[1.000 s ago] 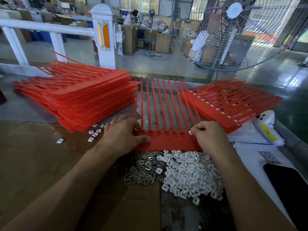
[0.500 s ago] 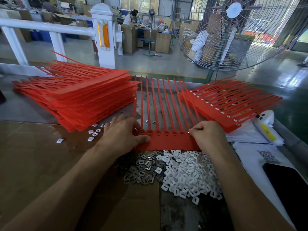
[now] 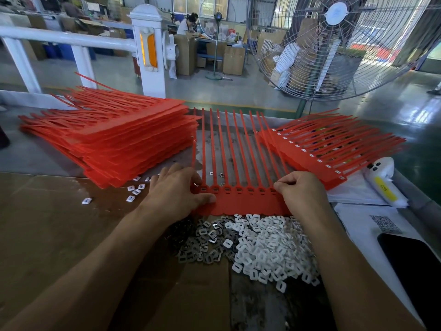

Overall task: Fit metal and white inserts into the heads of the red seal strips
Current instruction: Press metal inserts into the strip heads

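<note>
A sheet of joined red seal strips (image 3: pixel 245 201) lies flat in front of me, heads toward me and tails pointing away. My left hand (image 3: pixel 176 192) rests on its left end with straight fingers, the thumb pressing the sheet. My right hand (image 3: pixel 300 189) has curled fingers whose tips pinch at the heads on the right end; what it pinches looks like a small insert, mostly hidden. Below the sheet lie a pile of metal inserts (image 3: pixel 202 244) and a larger pile of white inserts (image 3: pixel 269 249).
A tall stack of red strip sheets (image 3: pixel 124 144) sits at the left, and a lower stack with white inserts (image 3: pixel 322 151) at the right. Loose inserts (image 3: pixel 134 189) lie by the left stack. A white device (image 3: pixel 381 185), QR paper (image 3: pixel 384 223) and black phone (image 3: pixel 415 263) are at the right.
My right hand has crept slightly left along the row of heads. My left hand and the sheet have stayed in place.
</note>
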Demonstrator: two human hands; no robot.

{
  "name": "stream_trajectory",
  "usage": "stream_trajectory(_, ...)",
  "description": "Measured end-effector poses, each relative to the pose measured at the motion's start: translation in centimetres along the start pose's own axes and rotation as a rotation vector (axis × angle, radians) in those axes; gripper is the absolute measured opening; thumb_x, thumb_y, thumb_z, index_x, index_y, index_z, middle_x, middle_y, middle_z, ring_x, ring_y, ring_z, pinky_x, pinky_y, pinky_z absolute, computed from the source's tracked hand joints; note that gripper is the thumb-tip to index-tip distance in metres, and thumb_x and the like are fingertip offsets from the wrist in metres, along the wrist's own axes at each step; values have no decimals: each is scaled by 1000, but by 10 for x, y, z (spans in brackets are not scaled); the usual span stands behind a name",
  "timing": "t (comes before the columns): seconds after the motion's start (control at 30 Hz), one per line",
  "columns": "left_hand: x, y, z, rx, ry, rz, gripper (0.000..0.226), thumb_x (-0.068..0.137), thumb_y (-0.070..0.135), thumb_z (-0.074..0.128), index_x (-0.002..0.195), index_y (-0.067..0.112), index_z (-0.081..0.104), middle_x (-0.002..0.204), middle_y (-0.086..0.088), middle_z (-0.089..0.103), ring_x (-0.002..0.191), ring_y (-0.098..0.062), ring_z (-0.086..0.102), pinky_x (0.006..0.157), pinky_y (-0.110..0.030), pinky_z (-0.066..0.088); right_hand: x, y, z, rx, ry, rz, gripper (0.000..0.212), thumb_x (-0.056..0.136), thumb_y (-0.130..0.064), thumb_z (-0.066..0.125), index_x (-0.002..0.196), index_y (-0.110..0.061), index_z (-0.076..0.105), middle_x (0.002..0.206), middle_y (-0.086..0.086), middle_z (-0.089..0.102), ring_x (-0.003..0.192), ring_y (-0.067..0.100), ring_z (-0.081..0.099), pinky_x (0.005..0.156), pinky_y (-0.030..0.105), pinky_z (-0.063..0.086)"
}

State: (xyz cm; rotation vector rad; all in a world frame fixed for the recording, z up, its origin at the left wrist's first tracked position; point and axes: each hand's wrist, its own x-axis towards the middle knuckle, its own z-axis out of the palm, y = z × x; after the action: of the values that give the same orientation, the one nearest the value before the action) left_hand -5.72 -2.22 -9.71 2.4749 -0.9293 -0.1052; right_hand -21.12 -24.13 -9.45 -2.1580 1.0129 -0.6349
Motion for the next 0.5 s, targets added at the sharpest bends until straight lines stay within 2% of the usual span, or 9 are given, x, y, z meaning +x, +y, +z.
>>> stream_trajectory(0.13,1,0,0,7,-3,-2,52,73,72,71,113,42,59,131,11,47,128,-16,37,112,-46,29,-4,-3,-3,0,16,-28,11,96,-24,68,86,-25,72,80,-12,68,73,3,60,59,24,41)
stream_trajectory(0.23,1,1,0,9,-4,-4,52,73,72,71,113,42,59,130,11,47,128,-16,38,112,-46,29,-12,-13,-5,33,0,-126,10,95,-29,69,86,-28,73,81,-15,69,76,-1,62,63,21,43)
stream_trajectory(0.37,1,0,0,-4,11,10,48,73,72,71,109,43,59,117,16,41,127,-15,37,110,-45,28,-31,-34,1,17,-302,-337,4,92,-32,75,88,-33,76,86,-26,71,84,-13,63,69,9,43)
stream_trajectory(0.43,1,0,1,11,18,13,48,73,72,71,109,43,59,120,15,43,128,-15,38,110,-45,28,-40,-41,7,-45,-445,-421,1,92,-32,76,91,-32,77,85,-25,71,82,-12,64,71,10,43)
stream_trajectory(0.5,1,0,1,22,22,16,48,74,71,71,109,42,59,124,12,47,127,-16,38,109,-44,29,-48,-47,12,-80,-520,-488,2,91,-32,77,93,-31,77,85,-22,71,80,-8,65,69,11,43)
